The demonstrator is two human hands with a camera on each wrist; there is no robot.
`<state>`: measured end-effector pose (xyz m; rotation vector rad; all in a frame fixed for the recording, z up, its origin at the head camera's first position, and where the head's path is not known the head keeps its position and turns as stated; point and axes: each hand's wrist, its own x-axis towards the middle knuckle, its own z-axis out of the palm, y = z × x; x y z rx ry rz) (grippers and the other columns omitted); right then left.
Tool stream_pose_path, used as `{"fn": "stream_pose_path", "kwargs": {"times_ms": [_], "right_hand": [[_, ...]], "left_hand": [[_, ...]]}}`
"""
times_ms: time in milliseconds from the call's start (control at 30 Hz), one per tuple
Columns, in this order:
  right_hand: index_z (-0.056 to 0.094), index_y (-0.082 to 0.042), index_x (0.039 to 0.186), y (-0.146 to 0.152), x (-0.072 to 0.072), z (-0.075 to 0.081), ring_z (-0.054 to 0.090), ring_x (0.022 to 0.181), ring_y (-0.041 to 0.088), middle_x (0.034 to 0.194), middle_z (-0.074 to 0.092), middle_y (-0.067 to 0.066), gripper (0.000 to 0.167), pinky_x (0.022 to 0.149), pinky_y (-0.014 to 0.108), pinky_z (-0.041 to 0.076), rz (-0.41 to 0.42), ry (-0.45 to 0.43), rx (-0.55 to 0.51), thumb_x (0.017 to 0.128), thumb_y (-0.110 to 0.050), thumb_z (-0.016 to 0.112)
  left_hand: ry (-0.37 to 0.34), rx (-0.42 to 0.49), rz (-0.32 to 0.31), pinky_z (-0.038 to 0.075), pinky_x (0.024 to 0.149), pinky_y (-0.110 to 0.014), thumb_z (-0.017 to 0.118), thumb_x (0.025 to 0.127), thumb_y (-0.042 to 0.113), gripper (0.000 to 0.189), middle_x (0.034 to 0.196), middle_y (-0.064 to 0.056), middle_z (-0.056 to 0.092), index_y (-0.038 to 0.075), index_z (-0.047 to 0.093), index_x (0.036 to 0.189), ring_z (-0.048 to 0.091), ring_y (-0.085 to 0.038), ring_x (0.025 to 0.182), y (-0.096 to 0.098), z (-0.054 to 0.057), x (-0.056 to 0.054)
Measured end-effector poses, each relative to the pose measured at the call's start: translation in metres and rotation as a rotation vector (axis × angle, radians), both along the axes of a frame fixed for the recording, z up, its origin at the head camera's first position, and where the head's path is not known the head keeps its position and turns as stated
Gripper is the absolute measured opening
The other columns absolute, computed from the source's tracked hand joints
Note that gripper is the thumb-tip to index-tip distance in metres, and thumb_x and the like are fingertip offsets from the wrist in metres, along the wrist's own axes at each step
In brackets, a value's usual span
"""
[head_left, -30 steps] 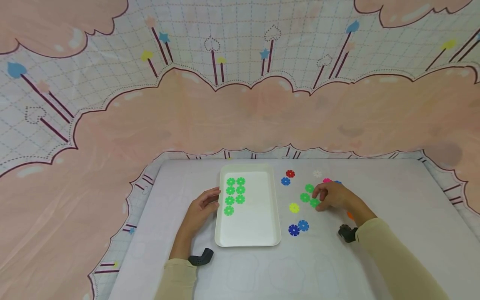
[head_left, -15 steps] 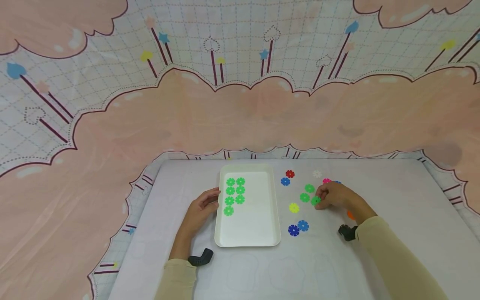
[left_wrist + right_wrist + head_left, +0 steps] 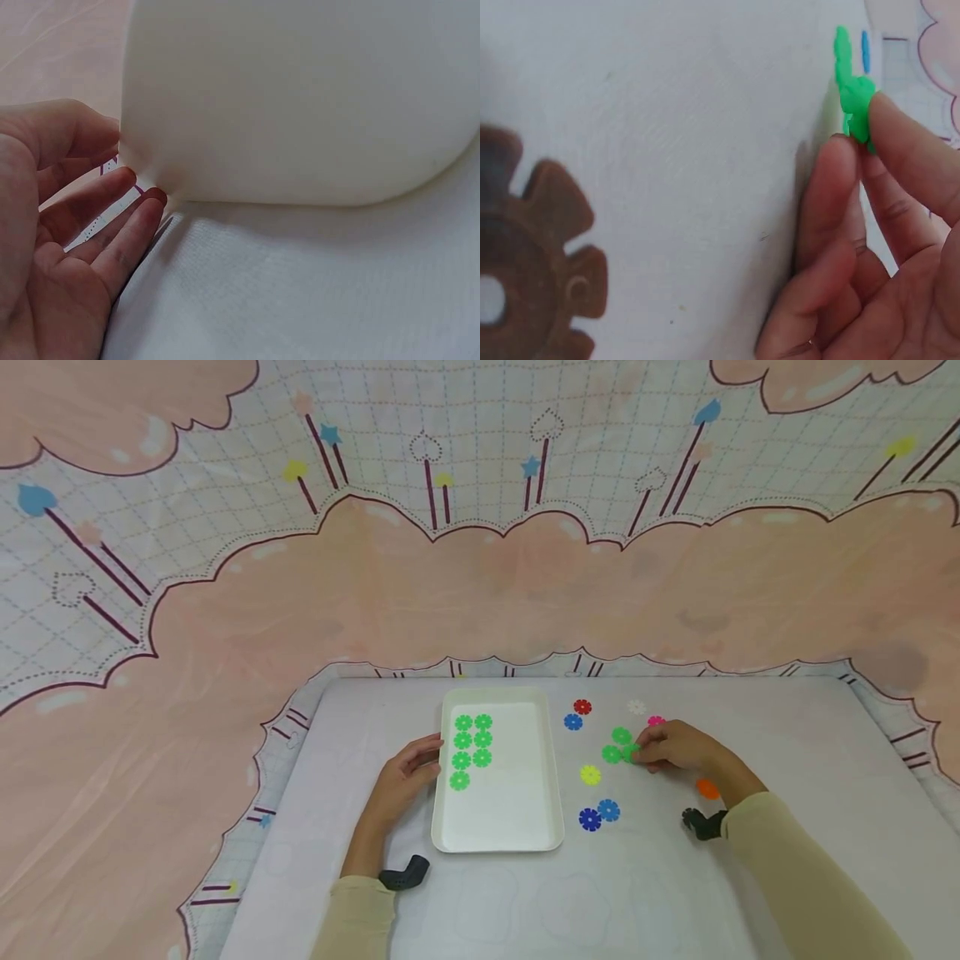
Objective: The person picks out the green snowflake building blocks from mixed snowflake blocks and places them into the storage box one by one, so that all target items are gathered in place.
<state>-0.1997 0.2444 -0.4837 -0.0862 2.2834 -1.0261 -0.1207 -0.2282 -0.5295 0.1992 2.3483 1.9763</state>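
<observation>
My right hand [image 3: 681, 750] pinches a green notched plastic disc [image 3: 859, 109] between thumb and fingertip, low over the table. Two more green discs [image 3: 617, 746] lie right beside it, and in the right wrist view a green one shows edge-on behind the held piece. On the left, my left hand [image 3: 405, 777] touches the side of a white tray [image 3: 510, 845] with relaxed fingers. The left wrist view shows these fingertips [image 3: 154, 195] against the tray's outer wall [image 3: 300, 135]. Several green discs [image 3: 462, 740] lie in two columns in the tray's left half.
Loose discs lie right of the tray: red [image 3: 582, 707], blue [image 3: 573, 722], white [image 3: 636, 707], pink [image 3: 656, 721], yellow [image 3: 590, 775], dark blue [image 3: 590, 819], lighter blue [image 3: 609, 810] and orange [image 3: 707, 788]. A brown disc [image 3: 547, 262] sits near my right wrist.
My right fingers have closed on the green disc, tilted it up and shifted it slightly away from me. The left hand and the tray stay as they were.
</observation>
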Motion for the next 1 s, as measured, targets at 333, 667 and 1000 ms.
{"fn": "stream_pose_path", "kwargs": {"times_ms": [333, 667, 1000], "right_hand": [[0.065, -0.008, 0.120, -0.010, 0.006, 0.006, 0.056, 0.089, 0.023, 0.090, 0.065, 0.005, 0.032, 0.079, 0.030, 0.048, -0.046, 0.074, 0.053, 0.096, -0.028, 0.069], [0.067, -0.006, 0.120, -0.043, 0.006, 0.014, 0.054, 0.083, 0.022, 0.095, 0.063, 0.008, 0.028, 0.071, 0.029, 0.047, -0.124, 0.114, 0.002, 0.097, -0.022, 0.065], [0.072, -0.008, 0.115, -0.073, 0.003, 0.023, 0.058, 0.094, 0.024, 0.103, 0.066, 0.009, 0.028, 0.081, 0.033, 0.054, -0.104, 0.108, 0.012, 0.094, -0.025, 0.071]], "left_hand": [[-0.005, -0.010, 0.008, 0.048, 0.104, -0.015, 0.067, 0.098, 0.009, 0.040, 0.154, -0.005, 0.052, 0.009, 0.061, 0.138, 0.054, -0.032, 0.138, 0.002, 0.001, 0.000], [-0.006, -0.017, 0.015, 0.048, 0.103, -0.015, 0.066, 0.098, 0.008, 0.040, 0.154, -0.004, 0.052, 0.010, 0.062, 0.138, 0.054, -0.031, 0.138, 0.002, 0.000, -0.001], [-0.020, -0.021, 0.020, 0.048, 0.103, -0.015, 0.066, 0.098, 0.008, 0.040, 0.154, -0.004, 0.052, 0.009, 0.062, 0.137, 0.054, -0.031, 0.138, 0.002, 0.001, 0.000]]}}
